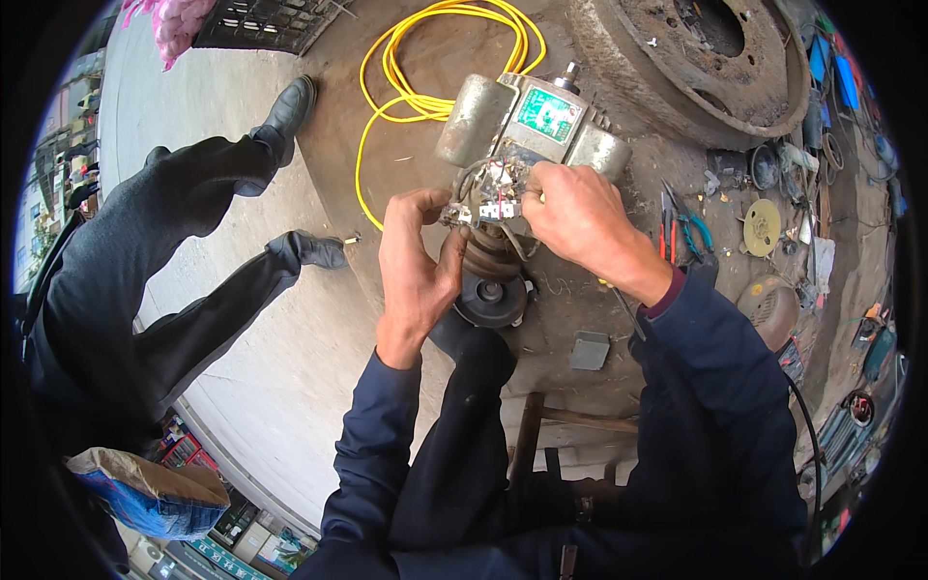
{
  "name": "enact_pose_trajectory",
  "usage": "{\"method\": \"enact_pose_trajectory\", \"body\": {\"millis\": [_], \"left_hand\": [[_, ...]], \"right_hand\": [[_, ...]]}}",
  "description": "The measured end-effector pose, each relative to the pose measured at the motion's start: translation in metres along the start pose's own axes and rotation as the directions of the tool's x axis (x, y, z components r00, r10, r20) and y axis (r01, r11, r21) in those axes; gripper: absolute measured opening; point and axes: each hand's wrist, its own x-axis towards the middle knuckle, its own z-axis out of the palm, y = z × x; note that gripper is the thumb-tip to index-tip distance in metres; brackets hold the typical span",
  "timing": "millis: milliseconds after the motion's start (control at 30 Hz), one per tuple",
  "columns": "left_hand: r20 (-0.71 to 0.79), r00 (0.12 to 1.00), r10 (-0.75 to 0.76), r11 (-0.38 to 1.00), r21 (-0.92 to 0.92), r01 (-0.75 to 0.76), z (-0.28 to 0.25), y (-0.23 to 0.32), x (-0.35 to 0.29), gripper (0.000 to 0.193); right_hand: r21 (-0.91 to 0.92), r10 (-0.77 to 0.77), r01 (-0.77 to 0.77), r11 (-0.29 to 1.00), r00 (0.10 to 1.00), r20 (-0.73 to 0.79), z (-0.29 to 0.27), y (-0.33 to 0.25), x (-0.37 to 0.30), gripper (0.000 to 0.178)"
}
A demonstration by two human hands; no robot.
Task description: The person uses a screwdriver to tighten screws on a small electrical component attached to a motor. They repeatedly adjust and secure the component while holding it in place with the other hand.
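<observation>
Your left hand is pinching the terminal assembly; your curled right hand is hiding its hold; slipping could be tugging wires between them loose!

The electric motor carries a rectangular green nameplate on its grey housing, positioned between two rounded metal covers. The nameplate bears pale printing on the green ground; its individual entries are too small to be read. A second text carrier is located at the lower left of the view: a teal signboard, set at a slant and bearing large white characters in a row, partly cut off by the dark rim of the lens. Near the signboard is a green-and-blue panel, on which any lettering is too small to determine.
</observation>
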Motion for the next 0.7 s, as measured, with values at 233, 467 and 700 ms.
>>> {"method": "enact_pose_trajectory", "body": {"millis": [233,467,700], "left_hand": [[0.018,0.997,-0.070,0.996,0.052,0.069,-0.004,-0.016,-0.001,0.041],[0.044,0.999,-0.021,0.999,0.025,0.020,-0.008,-0.015,0.018,0.039],[0.157,0.970,-0.185,0.974,-0.103,0.202,-0.012,-0.011,0.009,0.030]], "right_hand": [[0.036,0.012,-0.013,0.999,1.000,0.026,-0.004,0.002,0.005,0.023],[0.033,0.048,-0.049,0.998,0.998,0.048,-0.003,0.004,0.008,0.024],[0.100,0.048,-0.056,0.993,0.996,0.077,-0.011,0.002,0.005,0.023]]}}
